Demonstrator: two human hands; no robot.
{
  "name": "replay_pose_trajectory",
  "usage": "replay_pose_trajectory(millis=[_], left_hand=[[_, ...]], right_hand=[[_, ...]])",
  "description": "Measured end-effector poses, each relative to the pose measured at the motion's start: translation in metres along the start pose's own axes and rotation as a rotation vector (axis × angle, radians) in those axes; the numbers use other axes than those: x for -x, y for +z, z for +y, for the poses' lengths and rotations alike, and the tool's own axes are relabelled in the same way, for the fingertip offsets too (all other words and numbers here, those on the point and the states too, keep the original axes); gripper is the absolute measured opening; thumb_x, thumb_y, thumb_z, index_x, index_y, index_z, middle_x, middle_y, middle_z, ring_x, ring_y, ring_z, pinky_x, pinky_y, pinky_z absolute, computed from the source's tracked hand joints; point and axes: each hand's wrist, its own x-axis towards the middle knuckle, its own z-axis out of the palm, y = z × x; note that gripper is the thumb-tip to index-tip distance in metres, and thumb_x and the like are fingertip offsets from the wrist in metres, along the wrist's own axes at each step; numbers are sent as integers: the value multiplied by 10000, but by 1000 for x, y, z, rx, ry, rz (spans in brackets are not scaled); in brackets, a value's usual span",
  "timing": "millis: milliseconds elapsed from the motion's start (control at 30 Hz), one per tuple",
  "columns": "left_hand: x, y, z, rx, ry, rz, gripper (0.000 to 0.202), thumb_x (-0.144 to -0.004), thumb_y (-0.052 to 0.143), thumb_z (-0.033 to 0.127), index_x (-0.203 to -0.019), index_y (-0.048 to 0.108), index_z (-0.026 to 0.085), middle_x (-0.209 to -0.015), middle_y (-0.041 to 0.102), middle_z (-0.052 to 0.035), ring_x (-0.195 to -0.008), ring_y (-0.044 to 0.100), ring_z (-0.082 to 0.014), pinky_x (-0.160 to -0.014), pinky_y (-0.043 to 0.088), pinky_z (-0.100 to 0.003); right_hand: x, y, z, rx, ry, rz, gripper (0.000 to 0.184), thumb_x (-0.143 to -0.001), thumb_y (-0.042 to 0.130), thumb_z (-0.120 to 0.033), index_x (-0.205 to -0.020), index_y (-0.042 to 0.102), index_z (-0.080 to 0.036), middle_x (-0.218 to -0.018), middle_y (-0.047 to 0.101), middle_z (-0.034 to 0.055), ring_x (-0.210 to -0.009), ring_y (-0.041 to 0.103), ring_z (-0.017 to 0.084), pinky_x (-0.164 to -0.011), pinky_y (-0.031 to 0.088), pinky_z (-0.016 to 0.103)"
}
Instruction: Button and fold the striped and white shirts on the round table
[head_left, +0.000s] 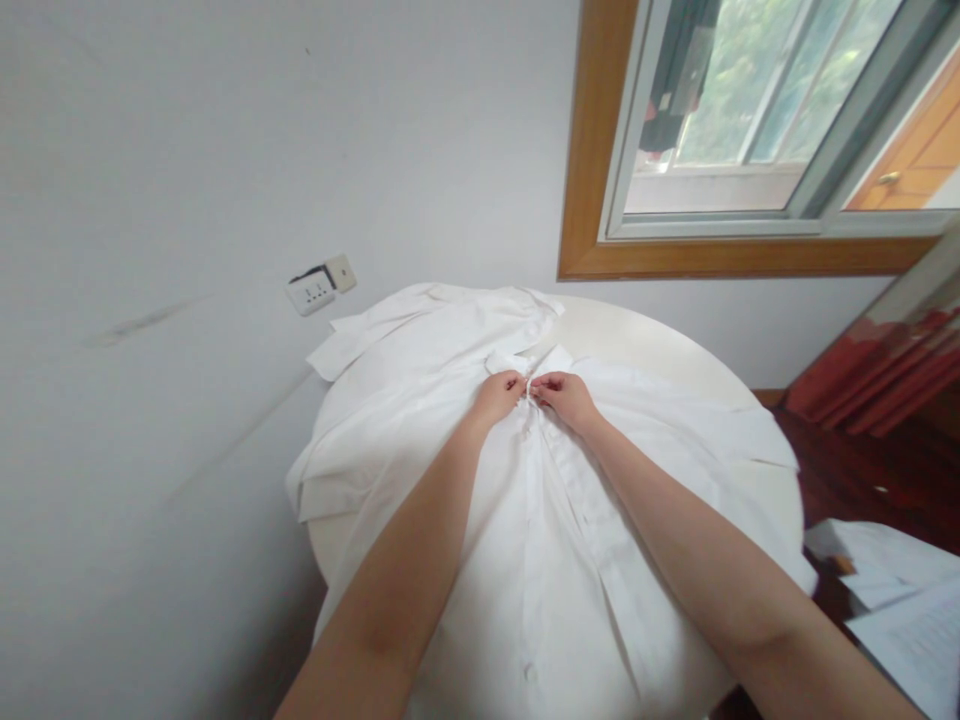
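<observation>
A white button-up shirt lies front up on a round cream table, its collar toward the wall and its hem toward me. Just below the collar, my left hand pinches one front edge. Facing it, my right hand pinches the other edge, fingertips almost touching those of the left. The placket is drawn up between them; any button there is hidden by my fingers. Lower down, the two front edges lie apart, and a button shows near the bottom. More white cloth lies behind, at the table's far left.
A white wall with a socket stands behind the table. A wood-framed window is at the upper right. Red curtain cloth hangs at right, and papers lie at the lower right.
</observation>
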Motion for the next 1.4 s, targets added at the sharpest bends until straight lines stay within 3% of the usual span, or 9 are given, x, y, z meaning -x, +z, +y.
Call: replay_pose_trajectory(millis=[167, 333, 500, 633, 700, 900, 1067, 1233, 1400], left_hand=[[-1, 2, -3, -60, 47, 16, 274, -833, 410, 274, -623, 550, 167, -553, 539, 11, -553, 511, -121, -551, 350, -230], [-3, 4, -3, 5, -8, 19, 439, -902, 349, 453, -665, 576, 163, -599, 585, -10, -560, 535, -131, -559, 383, -239], [-1, 6, -3, -81, 65, 31, 317, -854, 500, 405, -724, 640, 153, -672, 635, -17, -627, 537, -137, -587, 376, -233], [-2, 9, -5, -97, 102, 48, 306, -878, 483, 371, -743, 650, 153, -734, 659, -26, -668, 552, -139, -623, 385, -233], [-3, 9, -5, -108, 112, 52, 289, -887, 473, 337, -744, 646, 154, -738, 658, -26, -677, 555, -140, -623, 383, -232], [-1, 10, 4, -281, 74, 95, 266, -901, 439, 224, -715, 616, 153, -771, 657, -51, -717, 565, -149, -666, 389, -245], [-2, 12, 7, -443, 62, 113, 266, -918, 414, 204, -732, 599, 160, -855, 658, -82, -828, 578, -175, -753, 405, -271], [-3, 14, 6, -452, 29, 126, 251, -926, 399, 192, -782, 602, 164, -919, 658, -87, -904, 581, -180, -809, 415, -274], [-3, 17, 6, -445, -9, 133, 249, -935, 380, 203, -851, 609, 152, -969, 653, -101, -942, 579, -187, -831, 421, -285]], right_hand=[[-2, 4, 5, 101, -59, 29, 145, -717, 594, -221, -809, 669, -138, -631, 646, 5, -547, 561, 106, -550, 431, 200], [0, 6, 4, 292, -138, 95, 140, -739, 551, -195, -806, 670, -160, -700, 669, 12, -613, 574, 107, -584, 413, 192], [4, 8, -6, 435, -129, 153, 148, -754, 547, -217, -780, 685, -171, -741, 682, 25, -659, 581, 123, -601, 400, 207], [6, 11, -11, 377, 44, 201, 161, -733, 600, -270, -799, 711, -173, -758, 698, 35, -676, 603, 142, -590, 410, 213], [6, 11, -12, 342, 64, 209, 172, -727, 620, -278, -817, 720, -172, -762, 704, 38, -687, 618, 150, -598, 422, 216], [11, 11, -11, 212, 44, 136, 180, -732, 633, -216, -868, 737, -159, -795, 724, 43, -731, 657, 160, -671, 473, 227], [15, 14, -14, 285, -44, 94, 240, -756, 559, -118, -904, 744, -155, -884, 732, 53, -821, 668, 174, -770, 486, 252], [17, 14, -15, 344, -82, 145, 232, -793, 539, -135, -912, 736, -165, -933, 729, 50, -858, 662, 163, -836, 475, 257], [17, 15, -14, 333, -93, 206, 197, -794, 548, -152, -932, 689, -150, -863, 716, 45, -770, 649, 137, -779, 479, 238]])
